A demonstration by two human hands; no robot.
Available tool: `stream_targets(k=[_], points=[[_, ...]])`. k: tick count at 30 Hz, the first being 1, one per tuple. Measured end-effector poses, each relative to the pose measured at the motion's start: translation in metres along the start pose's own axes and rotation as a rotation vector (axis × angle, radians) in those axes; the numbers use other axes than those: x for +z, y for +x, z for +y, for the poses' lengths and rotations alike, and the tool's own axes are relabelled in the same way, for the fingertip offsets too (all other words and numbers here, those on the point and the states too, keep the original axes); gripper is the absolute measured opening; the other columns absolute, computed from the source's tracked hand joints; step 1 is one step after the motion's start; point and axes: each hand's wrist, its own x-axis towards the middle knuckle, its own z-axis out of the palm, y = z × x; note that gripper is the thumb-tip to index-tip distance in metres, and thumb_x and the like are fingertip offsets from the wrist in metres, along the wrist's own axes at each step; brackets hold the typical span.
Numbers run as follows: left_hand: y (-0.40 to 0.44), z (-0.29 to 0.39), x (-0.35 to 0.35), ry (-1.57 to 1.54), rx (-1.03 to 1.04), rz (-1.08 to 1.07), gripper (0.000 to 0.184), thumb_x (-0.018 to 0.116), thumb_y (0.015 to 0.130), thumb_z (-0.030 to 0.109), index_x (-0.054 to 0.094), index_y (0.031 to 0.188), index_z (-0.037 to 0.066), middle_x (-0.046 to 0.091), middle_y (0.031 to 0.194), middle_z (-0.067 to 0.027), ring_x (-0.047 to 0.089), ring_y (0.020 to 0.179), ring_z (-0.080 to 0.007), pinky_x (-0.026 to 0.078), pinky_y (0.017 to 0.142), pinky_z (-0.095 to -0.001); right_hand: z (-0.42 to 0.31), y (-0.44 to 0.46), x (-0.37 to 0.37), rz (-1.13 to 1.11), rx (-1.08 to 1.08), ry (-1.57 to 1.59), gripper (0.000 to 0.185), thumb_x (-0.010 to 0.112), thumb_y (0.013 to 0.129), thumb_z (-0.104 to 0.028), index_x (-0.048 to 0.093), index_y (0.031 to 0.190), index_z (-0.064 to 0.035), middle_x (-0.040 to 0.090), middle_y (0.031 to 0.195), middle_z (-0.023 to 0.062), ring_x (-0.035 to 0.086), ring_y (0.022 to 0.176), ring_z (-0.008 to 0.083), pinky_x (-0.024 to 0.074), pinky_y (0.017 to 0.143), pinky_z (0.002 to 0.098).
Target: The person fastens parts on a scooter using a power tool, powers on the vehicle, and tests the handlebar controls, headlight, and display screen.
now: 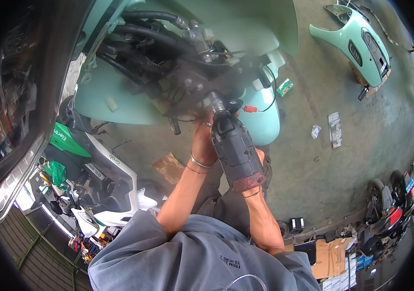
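A black impact wrench (235, 148) with a red rear end points up into the front of a mint-green scooter (119, 99). Its metal socket (215, 102) meets the dark bracket (190, 85) among the exposed parts. My right hand (260, 156) is mostly hidden behind the wrench body, closed around it from below. My left hand (204, 140), with a ring and bracelets at the wrist, wraps the wrench's front end close under the bracket; its fingertips are largely hidden. A red connector (250, 109) on a thin black cable hangs just right of the socket.
A mint-green body panel (362, 46) lies on the floor at upper right. Nearby are a small green box (285, 87), a plastic bag (316, 131) and a grey flat piece (334, 130). A white-green scooter (110, 169) stands left; cardboard (331, 259) and motorbikes (391, 211) are lower right.
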Motion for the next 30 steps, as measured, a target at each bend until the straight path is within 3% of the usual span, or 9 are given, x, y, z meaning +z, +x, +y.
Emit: stream_targets(k=[9, 11, 17, 20, 23, 26, 28, 30], points=[[0.001, -0.001, 0.006, -0.004, 0.031, 0.023, 0.038, 0.039, 0.106, 0.030, 0.051, 0.125, -0.001, 0.061, 0.118, -0.0152, 0.063, 0.104, -0.0230, 0.056, 0.084, -0.0358, 0.005, -0.001, 0.002, -0.014, 0.057, 0.027, 0.047, 0.072, 0.078, -0.007, 0.059, 0.121, 0.0050, 0.068, 0.080, 0.0131, 0.068, 0.067, 0.0262, 0.0522, 0.063, 0.0323], [0.001, -0.001, 0.006, 0.021, 0.051, 0.071, 0.037, 0.039, 0.106, 0.029, 0.051, 0.125, -0.001, 0.062, 0.117, -0.0154, 0.063, 0.105, -0.0232, 0.057, 0.085, -0.0361, 0.021, -0.005, 0.008, 0.084, 0.005, 0.056, 0.044, 0.071, 0.079, -0.008, 0.059, 0.117, 0.0082, 0.069, 0.081, 0.0143, 0.068, 0.068, 0.0275, 0.0526, 0.063, 0.0332], [0.000, -0.002, 0.006, -0.014, 0.048, 0.074, 0.036, 0.040, 0.106, 0.028, 0.051, 0.123, -0.001, 0.062, 0.117, -0.0159, 0.063, 0.108, -0.0241, 0.058, 0.086, -0.0359, 0.005, 0.001, 0.004, 0.057, -0.050, 0.011, 0.040, 0.071, 0.078, -0.007, 0.060, 0.114, 0.0092, 0.068, 0.080, 0.0155, 0.068, 0.068, 0.0284, 0.0524, 0.062, 0.0339], [0.001, -0.001, 0.003, -0.027, 0.034, -0.001, 0.035, 0.041, 0.106, 0.028, 0.051, 0.123, -0.001, 0.062, 0.116, -0.0155, 0.064, 0.107, -0.0242, 0.057, 0.086, -0.0353, 0.004, 0.002, 0.002, 0.037, -0.076, -0.022, 0.039, 0.071, 0.078, -0.007, 0.061, 0.113, 0.0085, 0.068, 0.080, 0.0153, 0.068, 0.067, 0.0283, 0.0522, 0.062, 0.0332], [0.001, -0.001, 0.004, 0.007, 0.062, 0.081, 0.035, 0.042, 0.105, 0.026, 0.051, 0.124, -0.002, 0.063, 0.115, -0.0152, 0.064, 0.103, -0.0219, 0.057, 0.084, -0.0335, 0.000, 0.004, 0.002, 0.040, -0.035, -0.003, 0.038, 0.071, 0.078, -0.007, 0.061, 0.111, 0.0073, 0.068, 0.080, 0.0150, 0.067, 0.066, 0.0279, 0.0517, 0.061, 0.0329], [-0.001, 0.003, -0.001, 0.041, 0.001, -0.020, 0.034, 0.043, 0.104, 0.022, 0.052, 0.125, -0.003, 0.063, 0.114, -0.0150, 0.064, 0.098, -0.0191, 0.056, 0.082, -0.0314, 0.004, 0.003, 0.004, 0.058, -0.077, -0.017, 0.036, 0.071, 0.078, -0.007, 0.061, 0.110, 0.0063, 0.067, 0.080, 0.0151, 0.067, 0.067, 0.0275, 0.0513, 0.061, 0.0334], [-0.001, 0.003, 0.008, 0.254, 0.076, 0.012, 0.034, 0.043, 0.101, 0.019, 0.052, 0.126, -0.003, 0.063, 0.113, -0.0149, 0.064, 0.094, -0.0177, 0.055, 0.080, -0.0301, -0.001, 0.004, 0.002, 0.048, -0.074, -0.035, 0.036, 0.071, 0.078, -0.007, 0.061, 0.110, 0.0061, 0.067, 0.080, 0.0149, 0.067, 0.067, 0.0272, 0.0512, 0.061, 0.0335], [-0.003, 0.006, 0.009, 0.160, 0.049, -0.016, 0.034, 0.042, 0.101, 0.017, 0.052, 0.126, -0.004, 0.063, 0.113, -0.0153, 0.064, 0.095, -0.0184, 0.055, 0.081, -0.0307, -0.003, 0.004, 0.002, 0.040, -0.069, -0.053, 0.035, 0.071, 0.078, -0.007, 0.061, 0.109, 0.0060, 0.067, 0.080, 0.0146, 0.067, 0.067, 0.0269, 0.0510, 0.061, 0.0336]])
